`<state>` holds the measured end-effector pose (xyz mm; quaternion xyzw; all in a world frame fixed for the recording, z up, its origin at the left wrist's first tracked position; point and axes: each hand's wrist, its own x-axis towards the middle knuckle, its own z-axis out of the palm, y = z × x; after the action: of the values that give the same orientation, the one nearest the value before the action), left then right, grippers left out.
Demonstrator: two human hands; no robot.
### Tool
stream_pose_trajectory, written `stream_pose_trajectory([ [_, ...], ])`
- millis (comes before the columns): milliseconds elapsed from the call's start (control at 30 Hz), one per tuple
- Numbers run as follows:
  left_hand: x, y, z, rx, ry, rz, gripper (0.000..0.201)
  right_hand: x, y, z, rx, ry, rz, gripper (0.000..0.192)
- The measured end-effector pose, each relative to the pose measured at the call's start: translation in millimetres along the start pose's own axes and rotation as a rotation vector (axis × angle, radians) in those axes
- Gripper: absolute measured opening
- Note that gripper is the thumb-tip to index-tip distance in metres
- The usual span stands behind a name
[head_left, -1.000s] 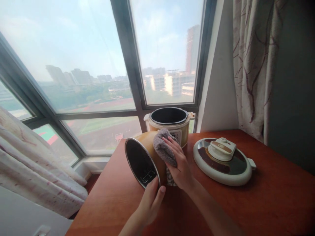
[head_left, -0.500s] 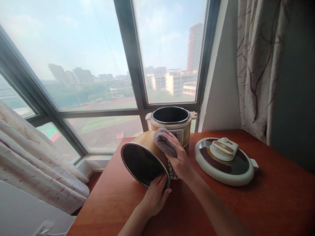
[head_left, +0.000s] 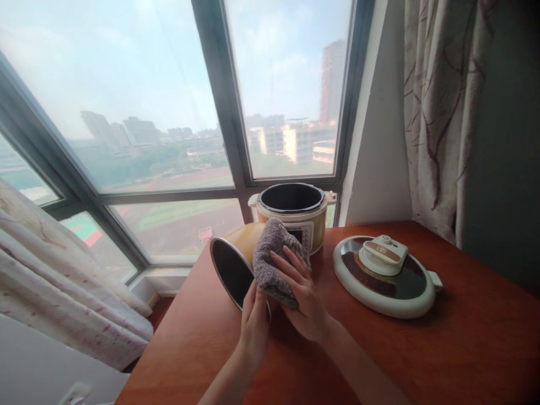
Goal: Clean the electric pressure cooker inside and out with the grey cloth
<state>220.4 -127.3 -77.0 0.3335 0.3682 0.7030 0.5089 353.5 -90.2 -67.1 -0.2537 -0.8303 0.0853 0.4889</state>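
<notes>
A golden inner pot (head_left: 242, 239) with a dark inside lies tilted on its side, its mouth turned toward me and to the left. My left hand (head_left: 255, 323) grips the near part of its rim, the fingers partly hidden. My right hand (head_left: 304, 298) presses a folded grey towel (head_left: 274, 259) against the pot's outer wall, fingers laid over the cloth. Just behind the towel stands the cooker body (head_left: 318, 222), cream and gold, open at the top, with a panel on its front.
The round cooker lid (head_left: 386, 306), white-rimmed with a handle, rests at the right on the reddish-brown table (head_left: 476, 337). Windows (head_left: 156, 95) rise behind the table. Patterned curtains (head_left: 442, 112) hang on both sides.
The right hand has moved the towel down and nearer to me along the pot's outside. The pot has turned, so its mouth looks narrower, and the left hand has shifted on the rim.
</notes>
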Motion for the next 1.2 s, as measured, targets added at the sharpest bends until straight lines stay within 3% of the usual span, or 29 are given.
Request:
stream_pose_trajectory([
  [167, -1, 35, 37.2, -0.292, 0.088, -0.154, 0.039, -24, -6, 8, -0.042, 0.069, 0.014, 0.064],
  [300, 11, 67, 62.4, -0.406, 0.209, -0.182, 0.04, -47, -8, 15, -0.033, 0.151, 0.046, 0.061],
  [400, 19, 81, 66.2, -0.412, 0.244, -0.207, 0.042, -59, -12, 20, -0.044, 0.196, 0.086, 0.06],
  [533, 19, 81, 62.1, -0.423, 0.135, -0.232, 0.045, -60, -21, 20, -0.027, 0.242, 0.157, 0.054],
  [667, 11, 66, 53.0, -0.429, -0.021, -0.23, 0.043, -48, -28, 11, 0.042, 0.261, 0.208, 0.05],
  [767, 0, 45, 32.1, -0.321, -0.085, -0.265, 0.039, -37, -30, 6, 0.108, 0.274, 0.229, 0.049],
  [933, -18, 5, -28.9, 0.186, -0.126, -0.162, 0.04, -20, -28, 5, 0.191, 0.336, 0.237, 0.05],
  [1000, -22, -4, -47.3, 0.396, -0.226, -0.135, 0.042, -14, -28, 4, 0.207, 0.336, 0.238, 0.051],
  [1100, -25, -8, -54.8, 0.595, -0.413, -0.048, 0.04, -6, -27, 4, 0.213, 0.318, 0.24, 0.052],
  [1200, -25, -4, -47.3, 0.665, -0.464, 0.046, 0.035, 1, -25, 2, 0.198, 0.281, 0.24, 0.052],
])
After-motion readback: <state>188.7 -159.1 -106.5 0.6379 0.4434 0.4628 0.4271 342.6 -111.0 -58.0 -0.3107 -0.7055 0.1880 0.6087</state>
